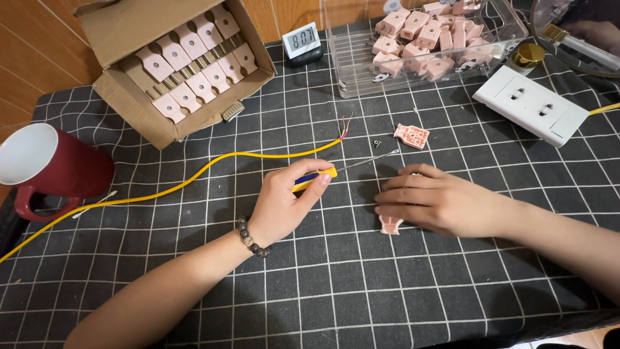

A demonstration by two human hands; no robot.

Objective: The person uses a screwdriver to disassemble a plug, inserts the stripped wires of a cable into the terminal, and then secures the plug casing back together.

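Note:
My left hand (284,200) grips a screwdriver (323,174) with a yellow and blue handle; its thin metal shaft points right and up across the mat. My right hand (433,200) lies flat, palm down, over a pink plastic plug part (391,225) that sticks out under the fingers. A second pink plug part (411,136) lies a little beyond, with a small screw (377,143) beside it. A yellow cable (194,178) with bared wire ends (345,125) runs across the mat from the left.
A cardboard box (123,97) of pink parts stands at the back left, a clear plastic bin (352,64) with several more at the back. Also here: a red mug (51,171), a small digital clock (302,40), a white socket strip (533,106), a checked black mat (361,291).

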